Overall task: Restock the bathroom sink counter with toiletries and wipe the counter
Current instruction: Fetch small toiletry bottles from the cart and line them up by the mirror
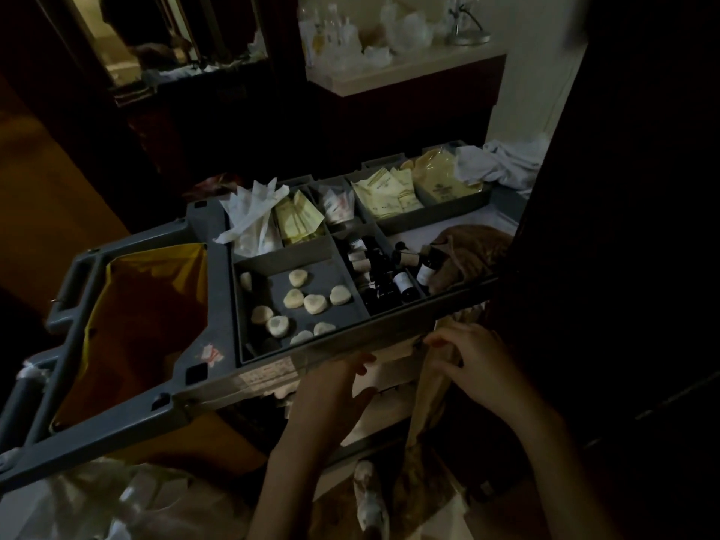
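L hand [335,387] flat, fingers straight against pale stack [389,369] under cart tray [350,341]; R hand [473,364] pinches tan cloth [422,418], hanging lengthwise straight down. Dark bottles [403,284] lie in tray, caps pointing away

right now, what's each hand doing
left hand: reaching onto the pale stack, grip cannot be told
right hand: holding the tan cloth

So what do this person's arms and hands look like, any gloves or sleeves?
No gloves: the left hand and right hand are bare. Both forearms are bare too, with no sleeve, watch or bracelet in view. The fingernails look reddish, perhaps polished, though the dim light makes that uncertain.
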Tool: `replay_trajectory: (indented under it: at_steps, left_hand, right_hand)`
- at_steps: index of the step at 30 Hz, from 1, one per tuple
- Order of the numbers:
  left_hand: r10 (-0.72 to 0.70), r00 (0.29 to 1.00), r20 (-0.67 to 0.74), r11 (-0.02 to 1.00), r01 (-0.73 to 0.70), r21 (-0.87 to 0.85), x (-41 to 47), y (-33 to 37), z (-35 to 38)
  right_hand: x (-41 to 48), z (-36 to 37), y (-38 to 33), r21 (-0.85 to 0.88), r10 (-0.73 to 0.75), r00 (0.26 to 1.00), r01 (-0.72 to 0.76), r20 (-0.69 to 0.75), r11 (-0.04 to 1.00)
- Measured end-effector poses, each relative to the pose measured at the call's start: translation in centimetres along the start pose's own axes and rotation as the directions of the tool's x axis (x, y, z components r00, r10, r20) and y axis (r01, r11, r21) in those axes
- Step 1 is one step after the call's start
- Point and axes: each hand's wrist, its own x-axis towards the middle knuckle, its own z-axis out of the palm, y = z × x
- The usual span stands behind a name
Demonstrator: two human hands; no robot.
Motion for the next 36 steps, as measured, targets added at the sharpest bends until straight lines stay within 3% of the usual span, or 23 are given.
replay_trajectory:
  at_steps: [5,10,19,23,27,33,36]
  left_hand:
    - [0.099,0.995,-0.012,0.994,-0.099,0.049,5.5,-0.8,-0.6]
    - [0.169,0.985,-0.027,0.985,-0.170,-0.015,12.1,-1.9,-1.9]
    - [0.248,0.969,0.022,0.969,-0.247,-0.024,19.2,-3.7,-0.7]
    - [0.273,0.962,0.000,0.962,-0.272,-0.031,20.6,-3.8,-0.4]
    - [0.274,0.962,-0.007,0.959,-0.274,-0.077,21.5,-3.2,-0.1]
    - [0.241,0.970,-0.015,0.961,-0.240,-0.138,22.0,-2.4,0.9]
    - [0.236,0.971,-0.032,0.955,-0.238,-0.177,22.1,-2.1,1.2]
  right_hand:
    - [4.7,-0.1,0.7,-0.013,0.022,0.999,-0.022,-0.045,1.000]
    - [10.3,-0.1,1.5,0.054,0.089,0.984,-0.081,-0.155,0.995]
    - [15.7,0.0,3.6,0.069,0.249,0.895,-0.241,-0.369,0.968]
    - [16.8,-0.1,4.3,0.060,0.302,0.909,-0.298,-0.288,0.953]
    - [17.4,0.0,4.5,0.050,0.270,0.930,-0.266,-0.251,0.963]
    - [16.7,0.7,4.2,0.234,0.232,0.963,-0.197,-0.136,0.952]
    - [16.7,0.6,4.0,0.241,0.208,0.965,-0.166,-0.159,0.956]
